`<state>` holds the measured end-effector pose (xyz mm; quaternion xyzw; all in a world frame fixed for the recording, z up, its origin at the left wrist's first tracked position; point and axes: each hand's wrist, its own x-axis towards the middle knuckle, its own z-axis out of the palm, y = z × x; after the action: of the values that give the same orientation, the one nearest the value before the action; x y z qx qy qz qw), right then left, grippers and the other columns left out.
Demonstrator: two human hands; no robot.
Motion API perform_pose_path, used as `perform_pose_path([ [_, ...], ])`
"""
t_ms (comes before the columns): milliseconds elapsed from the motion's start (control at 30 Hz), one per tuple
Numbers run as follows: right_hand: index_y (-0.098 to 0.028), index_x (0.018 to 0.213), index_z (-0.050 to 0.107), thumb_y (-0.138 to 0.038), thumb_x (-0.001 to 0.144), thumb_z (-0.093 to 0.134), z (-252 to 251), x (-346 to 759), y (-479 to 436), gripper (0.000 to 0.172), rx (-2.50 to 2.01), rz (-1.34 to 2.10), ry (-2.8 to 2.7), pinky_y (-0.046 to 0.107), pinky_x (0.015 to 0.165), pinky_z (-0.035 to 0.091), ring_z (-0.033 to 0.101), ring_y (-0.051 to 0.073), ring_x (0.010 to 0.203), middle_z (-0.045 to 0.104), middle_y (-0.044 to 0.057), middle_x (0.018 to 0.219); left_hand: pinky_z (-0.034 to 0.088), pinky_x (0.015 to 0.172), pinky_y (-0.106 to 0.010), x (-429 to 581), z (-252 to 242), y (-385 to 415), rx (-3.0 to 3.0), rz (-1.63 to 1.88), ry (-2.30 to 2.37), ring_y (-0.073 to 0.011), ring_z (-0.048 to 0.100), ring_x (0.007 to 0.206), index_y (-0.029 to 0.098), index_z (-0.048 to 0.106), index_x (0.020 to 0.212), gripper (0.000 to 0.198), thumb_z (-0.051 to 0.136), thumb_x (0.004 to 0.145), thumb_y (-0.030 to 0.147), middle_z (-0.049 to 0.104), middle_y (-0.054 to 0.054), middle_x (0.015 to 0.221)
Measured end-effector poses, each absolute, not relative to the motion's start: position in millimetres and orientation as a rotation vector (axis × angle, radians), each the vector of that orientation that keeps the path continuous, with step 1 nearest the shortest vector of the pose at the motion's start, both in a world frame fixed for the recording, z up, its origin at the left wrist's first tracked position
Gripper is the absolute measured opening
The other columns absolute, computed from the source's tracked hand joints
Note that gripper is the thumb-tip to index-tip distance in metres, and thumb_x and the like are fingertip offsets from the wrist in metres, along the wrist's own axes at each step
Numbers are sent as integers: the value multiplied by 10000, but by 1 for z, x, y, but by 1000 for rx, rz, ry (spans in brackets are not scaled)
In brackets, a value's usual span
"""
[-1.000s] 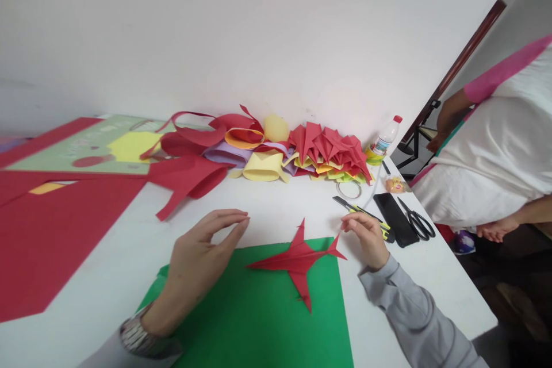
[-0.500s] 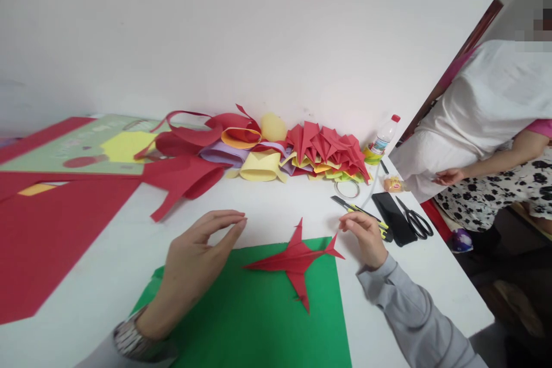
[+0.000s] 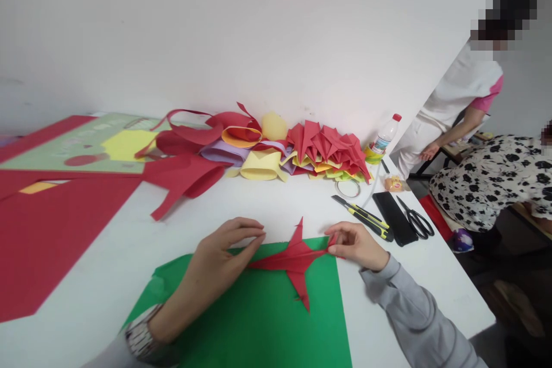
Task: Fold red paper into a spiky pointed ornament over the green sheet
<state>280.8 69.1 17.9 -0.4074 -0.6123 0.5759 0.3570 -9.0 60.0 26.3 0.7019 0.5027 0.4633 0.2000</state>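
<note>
A red folded-paper airplane (image 3: 297,257) lies flat on a green sheet of paper (image 3: 267,322), its nose pointing left and its tail at the sheet's right edge. My right hand (image 3: 360,244) has thumb and fingers around the tail, covering part of it. Over the nose end hovers my left hand (image 3: 226,250), fingers stretched out and thumb held apart from them. Nothing shows in its grasp; the nose tip is partly hidden behind the thumb. A watch (image 3: 140,338) is on the left wrist.
Along the wall lie red folded-paper pieces (image 3: 325,146) and rolled paper shapes (image 3: 261,165). To the right are a utility knife (image 3: 364,218), a black phone-like slab (image 3: 393,218), scissors (image 3: 417,221), a tape roll (image 3: 347,188) and a bottle (image 3: 383,141). Red sheets (image 3: 56,241) cover the left. People stand beyond.
My right hand has moved left and down onto the airplane's tail and closed there. The left hand has shifted right to the nose. The person in white has moved farther away.
</note>
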Motion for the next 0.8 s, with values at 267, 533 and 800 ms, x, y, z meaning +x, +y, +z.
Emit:
perform_pose_path([
  [267,-156,1019,663,-323,662,840,14,279,70,432,-1073,1490,-1517,212,525,440,558,80,525,612,-38,652,572,667,-261,-3,21,56,2162,1128,1200,-188,699,791,249,740,728,203,561,810,300,728,-41,881],
  [533,-161,1019,667,-294,670,831,15,277,70,408,-1058,1471,-1484,212,535,457,594,90,538,624,-36,654,565,588,-234,-2,19,54,2259,1015,1163,-187,693,797,230,733,765,253,496,850,251,719,-68,940],
  [800,-172,857,667,-277,651,837,22,275,69,287,-1024,1450,-1452,204,515,454,570,82,517,631,-43,634,578,772,-322,-2,15,55,2417,978,1104,-212,688,895,266,751,734,260,517,839,225,737,-59,967],
])
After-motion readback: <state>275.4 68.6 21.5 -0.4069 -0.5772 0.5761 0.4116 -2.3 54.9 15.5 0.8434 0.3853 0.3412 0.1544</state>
